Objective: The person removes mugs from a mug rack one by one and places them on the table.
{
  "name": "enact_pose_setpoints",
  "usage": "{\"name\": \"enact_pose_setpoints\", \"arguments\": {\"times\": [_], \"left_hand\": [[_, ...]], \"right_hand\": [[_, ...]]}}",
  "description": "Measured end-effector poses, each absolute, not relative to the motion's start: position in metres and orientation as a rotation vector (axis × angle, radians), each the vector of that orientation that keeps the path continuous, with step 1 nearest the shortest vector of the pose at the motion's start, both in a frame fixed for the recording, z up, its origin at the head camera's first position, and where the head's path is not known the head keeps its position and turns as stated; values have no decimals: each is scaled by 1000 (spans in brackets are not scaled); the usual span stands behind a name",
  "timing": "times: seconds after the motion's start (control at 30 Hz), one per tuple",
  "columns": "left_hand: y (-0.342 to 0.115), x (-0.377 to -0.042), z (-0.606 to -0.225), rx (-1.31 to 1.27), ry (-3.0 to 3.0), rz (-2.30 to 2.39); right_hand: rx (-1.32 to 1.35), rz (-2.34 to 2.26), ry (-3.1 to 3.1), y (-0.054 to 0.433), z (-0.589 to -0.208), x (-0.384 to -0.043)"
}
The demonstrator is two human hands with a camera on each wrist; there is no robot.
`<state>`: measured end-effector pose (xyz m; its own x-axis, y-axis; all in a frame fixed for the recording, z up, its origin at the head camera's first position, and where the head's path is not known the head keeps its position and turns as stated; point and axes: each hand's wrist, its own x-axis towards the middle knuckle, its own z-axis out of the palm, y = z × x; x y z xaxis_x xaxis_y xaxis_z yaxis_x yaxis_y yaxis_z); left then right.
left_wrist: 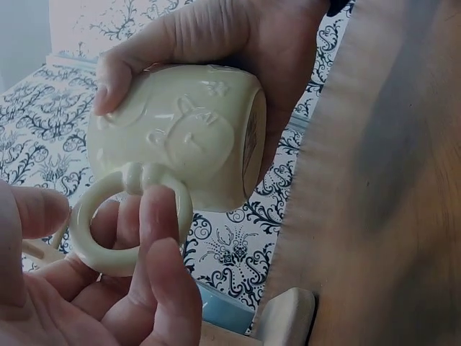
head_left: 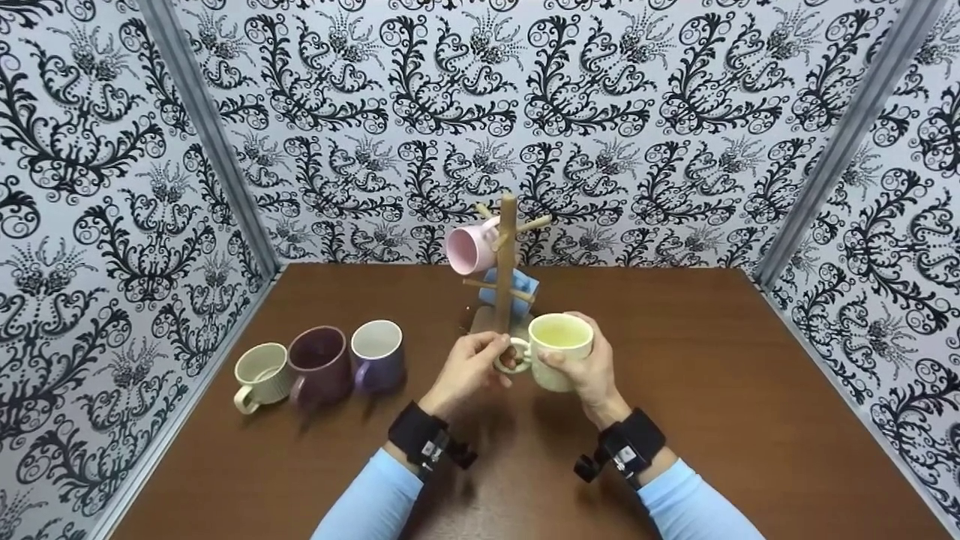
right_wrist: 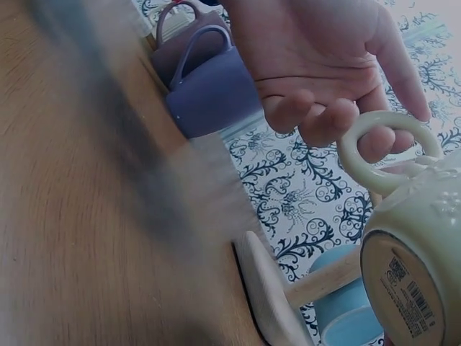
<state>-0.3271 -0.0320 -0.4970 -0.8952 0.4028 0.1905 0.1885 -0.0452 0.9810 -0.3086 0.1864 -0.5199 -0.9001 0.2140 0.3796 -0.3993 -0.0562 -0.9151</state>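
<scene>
A pale yellow mug [head_left: 553,367] with a ring handle is held up in front of the wooden mug tree [head_left: 507,262]. My right hand [head_left: 589,367] grips its body from the right, thumb on the near side. At the handle [left_wrist: 90,231], my left hand [head_left: 469,367] has curled fingers, with a fingertip showing through the ring in the right wrist view. Raised figures decorate the mug's side, and its base [right_wrist: 403,288] carries a printed label. A pink mug [head_left: 466,249] hangs from an upper peg, and a light blue mug [head_left: 525,283] is partly hidden behind the post.
To the left on the brown table [head_left: 712,375] stand three mugs in a row: a cream ribbed one [head_left: 264,379], a maroon one [head_left: 322,367] and a purple one [head_left: 381,360] with a pale inside. Patterned panels [head_left: 450,90] enclose the back and sides.
</scene>
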Motion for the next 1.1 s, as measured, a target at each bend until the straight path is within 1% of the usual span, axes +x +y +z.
{"name": "enact_pose_setpoints", "arguments": {"times": [0.37, 0.6, 0.73, 1.1], "left_hand": [[-35, -316, -498, 556, 1936, 1903], [-40, -317, -499, 605, 1926, 1845], [-42, -318, -498, 590, 1878, 1812], [-45, -311, -493, 617, 1709, 1694]], "right_hand": [[357, 1992, -1848, 186, -527, -305], [471, 2023, -1838, 187, -530, -309], [554, 2037, -1835, 188, -530, -311], [794, 2083, -1861, 196, -536, -315]]}}
